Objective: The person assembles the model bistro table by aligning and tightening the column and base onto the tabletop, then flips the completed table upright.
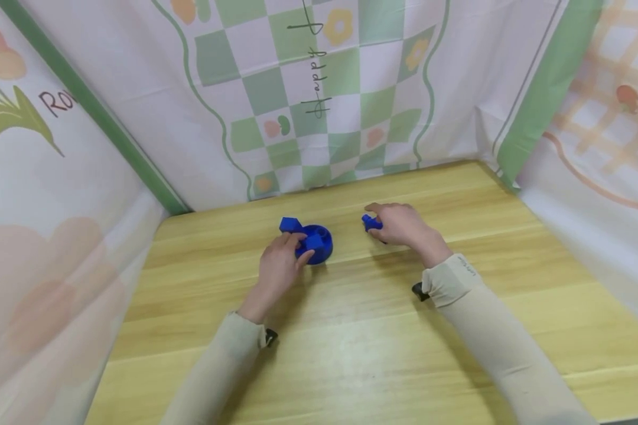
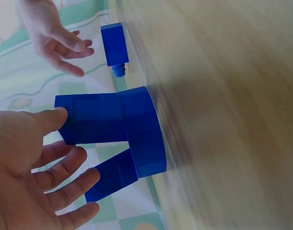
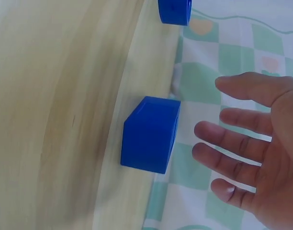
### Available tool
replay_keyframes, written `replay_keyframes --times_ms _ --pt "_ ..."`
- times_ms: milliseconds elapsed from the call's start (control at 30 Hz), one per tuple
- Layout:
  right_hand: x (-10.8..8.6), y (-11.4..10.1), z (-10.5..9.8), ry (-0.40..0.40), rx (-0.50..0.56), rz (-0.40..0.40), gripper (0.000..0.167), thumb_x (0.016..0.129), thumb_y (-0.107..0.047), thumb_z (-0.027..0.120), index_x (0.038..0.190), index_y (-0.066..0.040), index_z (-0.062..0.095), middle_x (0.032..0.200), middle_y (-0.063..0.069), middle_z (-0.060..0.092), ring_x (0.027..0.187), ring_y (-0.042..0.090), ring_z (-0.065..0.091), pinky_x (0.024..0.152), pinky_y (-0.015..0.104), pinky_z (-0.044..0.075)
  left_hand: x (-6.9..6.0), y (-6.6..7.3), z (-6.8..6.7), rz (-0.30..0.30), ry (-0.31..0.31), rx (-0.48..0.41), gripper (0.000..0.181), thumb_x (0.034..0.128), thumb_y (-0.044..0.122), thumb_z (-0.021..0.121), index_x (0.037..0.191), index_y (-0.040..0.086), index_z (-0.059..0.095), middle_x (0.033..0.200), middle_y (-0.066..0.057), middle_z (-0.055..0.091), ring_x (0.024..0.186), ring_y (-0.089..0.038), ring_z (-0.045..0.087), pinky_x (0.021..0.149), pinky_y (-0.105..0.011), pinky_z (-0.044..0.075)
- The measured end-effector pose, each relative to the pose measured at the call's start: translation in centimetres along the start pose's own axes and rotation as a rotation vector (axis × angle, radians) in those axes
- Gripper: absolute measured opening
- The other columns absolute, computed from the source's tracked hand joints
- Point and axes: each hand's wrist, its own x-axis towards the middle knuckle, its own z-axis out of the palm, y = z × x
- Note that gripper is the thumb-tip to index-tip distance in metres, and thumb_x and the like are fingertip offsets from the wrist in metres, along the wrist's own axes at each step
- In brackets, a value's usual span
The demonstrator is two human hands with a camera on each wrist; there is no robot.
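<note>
A round blue base (image 1: 327,249) sits on the wooden table, with two blue blocks rising from it. My left hand (image 1: 279,263) holds the nearer block (image 2: 96,119) by its upper end, the thumb on one face and the index finger partly hidden behind it. The second block (image 1: 289,224) leans outward beside that hand's other fingers. To the right, a separate blue block with a ridged stub (image 2: 115,45) lies on the table. My right hand (image 1: 401,225) hovers just over it, fingers spread and relaxed; the right wrist view shows a gap between fingertips and block (image 3: 149,136).
The wood-grain table (image 1: 351,354) reaches back to a hanging cloth (image 1: 276,94) with green and white checks. More printed cloth hangs along the left (image 1: 48,236) and right (image 1: 590,177) sides. Small black devices show at both wrists.
</note>
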Motion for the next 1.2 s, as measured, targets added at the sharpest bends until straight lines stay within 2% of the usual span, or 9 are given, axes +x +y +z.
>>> replay_keyframes --times_ms 133,367,500,700,800,1067,1200 --pt "-0.1 0.5 0.0 -0.007 -0.002 0.027 0.059 0.092 -0.03 0.067 0.143 -0.005 0.05 0.118 0.018 0.071 0.106 0.033 0.069 0.089 0.051 0.055 0.0 0.0 -0.3 -0.023 -0.014 -0.011 0.044 0.0944 0.04 0.068 0.126 0.01 0.066 0.106 -0.008 0.068 0.096 -0.026 0.066 0.082 -0.043 0.057" --pt "-0.4 0.8 0.3 -0.008 0.007 0.063 0.06 0.091 -0.03 0.069 0.142 -0.004 0.051 0.128 0.022 0.065 0.113 0.04 0.064 0.094 0.055 0.052 0.4 0.4 0.2 -0.125 -0.032 0.04 0.062 0.0882 0.065 0.062 0.116 0.01 0.067 0.107 -0.007 0.07 0.095 -0.025 0.068 0.081 -0.04 0.057" --pt "-0.4 0.9 0.5 -0.016 0.011 0.081 0.061 0.09 -0.029 0.07 0.142 -0.003 0.051 0.129 0.024 0.064 0.115 0.042 0.062 0.095 0.058 0.05 0.8 0.7 0.7 -0.166 -0.016 0.045 0.063 0.0873 0.069 0.06 0.11 0.01 0.065 0.102 -0.007 0.07 0.091 -0.026 0.069 0.077 -0.041 0.057" --pt "-0.4 1.3 0.7 -0.035 0.018 0.108 0.063 0.09 -0.031 0.071 0.143 -0.005 0.05 0.13 0.023 0.063 0.116 0.041 0.061 0.095 0.057 0.05 0.7 0.7 0.8 -0.141 0.055 0.073 0.055 0.0896 0.056 0.066 0.115 0.008 0.067 0.105 -0.009 0.07 0.095 -0.028 0.068 0.082 -0.043 0.055" --pt "-0.4 1.5 0.8 -0.038 0.02 0.111 0.064 0.089 -0.032 0.072 0.143 -0.004 0.051 0.13 0.023 0.062 0.115 0.041 0.061 0.094 0.057 0.051 0.6 0.5 0.7 -0.13 0.072 0.079 0.055 0.0895 0.055 0.067 0.118 0.008 0.068 0.105 -0.008 0.07 0.096 -0.027 0.067 0.083 -0.042 0.055" --pt "-0.6 1.4 0.8 -0.041 0.029 0.134 0.066 0.087 -0.034 0.075 0.141 -0.002 0.053 0.129 0.025 0.063 0.112 0.041 0.063 0.092 0.055 0.053 0.3 -0.1 0.7 -0.135 0.029 0.037 0.054 0.0951 0.054 0.06 0.124 0.009 0.064 0.109 -0.007 0.068 0.099 -0.027 0.065 0.089 -0.044 0.054" --pt "-0.6 1.6 0.9 -0.048 0.03 0.155 0.068 0.086 -0.034 0.076 0.14 -0.001 0.053 0.129 0.025 0.063 0.111 0.041 0.064 0.091 0.055 0.053 0.3 -0.4 0.8 -0.149 0.024 0.017 0.054 0.0943 0.054 0.061 0.126 0.01 0.064 0.106 -0.005 0.068 0.097 -0.025 0.065 0.089 -0.043 0.054"
